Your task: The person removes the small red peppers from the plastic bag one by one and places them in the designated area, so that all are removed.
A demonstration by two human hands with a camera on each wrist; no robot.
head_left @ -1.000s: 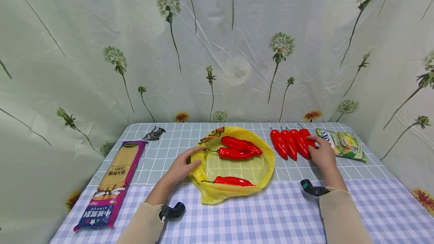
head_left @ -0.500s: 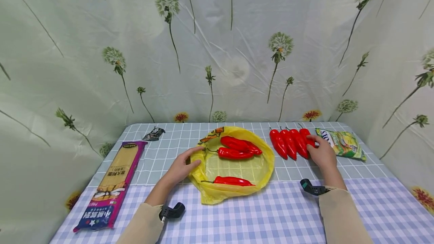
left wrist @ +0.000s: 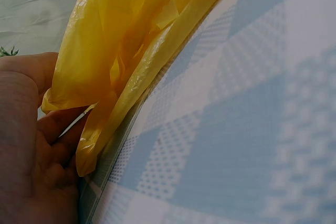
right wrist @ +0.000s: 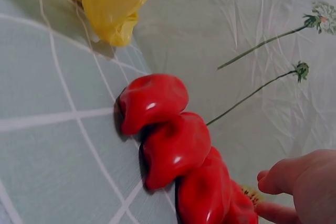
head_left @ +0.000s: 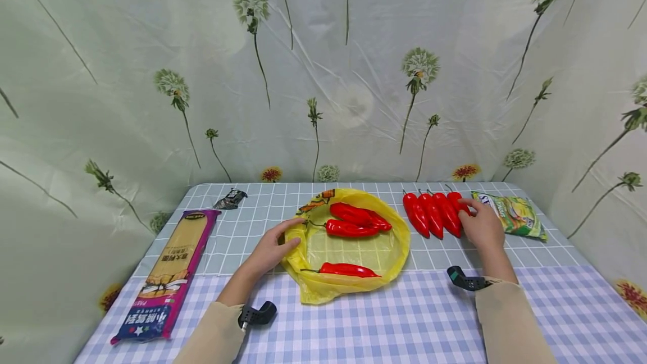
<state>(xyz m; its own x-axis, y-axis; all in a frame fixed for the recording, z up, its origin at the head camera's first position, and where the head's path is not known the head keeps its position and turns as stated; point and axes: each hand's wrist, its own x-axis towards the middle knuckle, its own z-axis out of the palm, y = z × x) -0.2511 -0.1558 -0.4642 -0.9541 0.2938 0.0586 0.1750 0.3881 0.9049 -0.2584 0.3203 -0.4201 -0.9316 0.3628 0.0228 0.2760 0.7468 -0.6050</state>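
Observation:
A yellow plastic bag (head_left: pixel 349 291) lies with its mouth wide, rim spread in a ring. Several red chili peppers (head_left: pixel 351 228) lie inside it, one by the near rim. My left hand (head_left: pixel 270 249) holds the bag's left rim between thumb and fingers; in the left wrist view, yellow film (left wrist: pixel 100 40) passes between them. Right of the bag, several more red peppers (head_left: pixel 432 212) lie side by side in a row. My right hand (head_left: pixel 480 226) is at the rightmost pepper (head_left: pixel 455 198), thumb and fingers apart; whether the fingertips touch it, I cannot tell.
A green snack packet (head_left: pixel 515 218) lies right of my right hand. At far left is a long purple pasta packet (head_left: pixel 167 268), with a small black wrapper (head_left: pixel 231 199) behind it. A dandelion-print curtain (head_left: pixel 349 100) hangs behind the table.
My right hand's fingers have loosened and drawn slightly right from the rightmost pepper, which now shows more. The left hand and the bag have stayed in place.

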